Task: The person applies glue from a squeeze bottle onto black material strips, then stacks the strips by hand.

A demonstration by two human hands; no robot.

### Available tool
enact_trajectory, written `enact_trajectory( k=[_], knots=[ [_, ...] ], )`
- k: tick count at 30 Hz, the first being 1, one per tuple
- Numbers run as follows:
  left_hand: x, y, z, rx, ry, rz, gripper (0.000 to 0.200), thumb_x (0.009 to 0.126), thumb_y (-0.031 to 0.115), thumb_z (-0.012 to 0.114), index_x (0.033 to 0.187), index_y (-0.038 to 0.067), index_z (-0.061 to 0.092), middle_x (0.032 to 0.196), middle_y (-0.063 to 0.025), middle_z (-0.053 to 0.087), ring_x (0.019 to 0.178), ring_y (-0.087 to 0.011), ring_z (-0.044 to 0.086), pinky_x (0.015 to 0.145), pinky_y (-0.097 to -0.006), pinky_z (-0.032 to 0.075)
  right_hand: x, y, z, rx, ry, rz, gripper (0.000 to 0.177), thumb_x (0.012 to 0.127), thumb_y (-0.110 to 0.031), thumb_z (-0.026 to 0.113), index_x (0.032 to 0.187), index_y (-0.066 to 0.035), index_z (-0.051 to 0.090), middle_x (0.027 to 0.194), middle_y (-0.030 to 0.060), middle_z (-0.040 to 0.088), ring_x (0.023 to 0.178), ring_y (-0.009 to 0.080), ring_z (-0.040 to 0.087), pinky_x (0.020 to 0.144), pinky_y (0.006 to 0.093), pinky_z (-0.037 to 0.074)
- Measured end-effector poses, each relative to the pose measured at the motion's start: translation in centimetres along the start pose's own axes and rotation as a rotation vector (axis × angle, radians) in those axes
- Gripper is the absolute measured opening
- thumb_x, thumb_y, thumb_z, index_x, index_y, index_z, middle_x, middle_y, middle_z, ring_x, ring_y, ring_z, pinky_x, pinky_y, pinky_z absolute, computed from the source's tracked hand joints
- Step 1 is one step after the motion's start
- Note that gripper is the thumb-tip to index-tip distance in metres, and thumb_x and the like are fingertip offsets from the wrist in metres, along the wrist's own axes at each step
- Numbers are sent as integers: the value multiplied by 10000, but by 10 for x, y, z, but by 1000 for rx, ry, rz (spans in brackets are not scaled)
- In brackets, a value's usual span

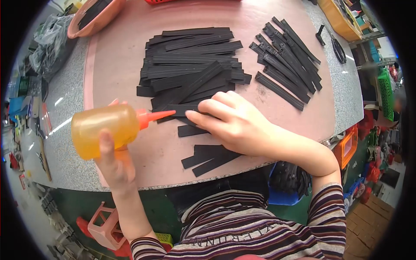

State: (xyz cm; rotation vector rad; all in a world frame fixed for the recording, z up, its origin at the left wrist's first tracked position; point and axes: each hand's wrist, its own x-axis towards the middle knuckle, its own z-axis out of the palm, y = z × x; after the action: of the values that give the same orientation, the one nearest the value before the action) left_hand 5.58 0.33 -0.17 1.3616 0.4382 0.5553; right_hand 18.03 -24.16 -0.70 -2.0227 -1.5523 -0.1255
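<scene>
My left hand (pixel 116 164) is wrapped round a clear squeeze bottle (pixel 104 125) of amber liquid, tipped on its side. Its red nozzle (pixel 156 116) points right, with the tip at the near end of a black strip (pixel 180 108). The fingers of my right hand (pixel 238 123) are curled closed on that strip, partly hiding it. Beyond it lies a large loose pile of flat black strips (pixel 186 63). Closer to me, several short strips (pixel 210 160) lie fanned out, partly under my right wrist.
At the right, several black strips with small fittings (pixel 286 60) lie in a slanted group. Scissors (pixel 338 50) rest near the right edge. An orange basket (pixel 110 15) stands back left, a yellow bin (pixel 336 17) back right. Below the table edge is a blue tub (pixel 281 197) of black pieces.
</scene>
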Motion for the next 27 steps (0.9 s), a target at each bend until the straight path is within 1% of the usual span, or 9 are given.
enact_trajectory(
  k=[2, 6, 9, 12, 15, 21, 24, 25, 27],
  knots=[
    [7, -3, 2, 46, 17, -15, 623, 951, 439, 654, 1401, 60, 447, 1378, -197, 556, 1249, -314, 590, 978, -433, 542, 4, 1, 11, -48, -5, -8, 399, 714, -92, 627, 1090, 40, 647, 933, 75, 526, 879, 234, 539, 761, 336, 473],
    [8, -2, 3, -120, -6, -85, 607, 957, 444, 644, 1393, 67, 453, 1363, -195, 565, 1258, -315, 584, 1017, -452, 540, 4, 1, 12, -6, 46, 16, 346, 726, -59, 683, 1063, 15, 659, 934, 82, 539, 870, 237, 552, 774, 346, 480],
    [11, 7, -2, -552, -54, -219, 610, 959, 453, 641, 1388, 61, 454, 1378, -197, 548, 1291, -322, 555, 1087, -535, 478, 8, 2, 5, 91, 124, 141, 238, 741, -54, 767, 956, -17, 672, 925, 87, 550, 852, 254, 566, 779, 354, 484],
    [13, -1, 3, -1032, -163, -414, 615, 950, 455, 655, 1381, 59, 463, 1393, -197, 529, 1319, -328, 527, 1115, -660, 384, 10, 6, 9, 134, 128, 162, 201, 741, -62, 769, 906, -19, 663, 921, 80, 546, 837, 252, 560, 763, 353, 483],
    [13, -4, 16, -946, -87, -466, 613, 931, 455, 684, 1360, 66, 483, 1388, -192, 531, 1323, -327, 523, 1119, -763, 255, 11, 6, 8, 32, 87, 82, 166, 749, -66, 744, 866, -11, 639, 893, 83, 537, 807, 254, 548, 746, 349, 479],
    [13, -3, 20, -873, -50, -457, 643, 914, 470, 698, 1357, 55, 487, 1373, -184, 545, 1322, -332, 524, 1123, -799, 143, 11, 11, 15, 26, 143, 89, 109, 750, -18, 691, 824, -11, 611, 884, 92, 538, 800, 260, 563, 749, 355, 490],
    [11, -5, 20, -1134, -142, -502, 651, 914, 471, 697, 1357, 44, 484, 1374, -185, 542, 1322, -342, 521, 1122, -801, 139, 12, 10, 14, 56, 151, 106, 89, 777, -13, 679, 838, -4, 614, 877, 114, 561, 801, 274, 584, 759, 346, 499],
    [9, -5, 22, -1092, -132, -509, 651, 913, 470, 700, 1352, 40, 485, 1372, -184, 544, 1325, -343, 519, 1124, -799, 135, 12, 8, 11, 55, 140, 108, 82, 792, -14, 676, 847, 1, 618, 874, 124, 573, 802, 280, 593, 764, 340, 502],
    [8, -5, 27, -1007, -113, -518, 652, 909, 468, 704, 1342, 31, 488, 1369, -180, 547, 1329, -346, 513, 1129, -796, 127, 13, 9, -3, 203, 239, 355, 43, 867, -26, 647, 878, 10, 626, 870, 118, 612, 801, 243, 619, 757, 313, 504]
  ],
)
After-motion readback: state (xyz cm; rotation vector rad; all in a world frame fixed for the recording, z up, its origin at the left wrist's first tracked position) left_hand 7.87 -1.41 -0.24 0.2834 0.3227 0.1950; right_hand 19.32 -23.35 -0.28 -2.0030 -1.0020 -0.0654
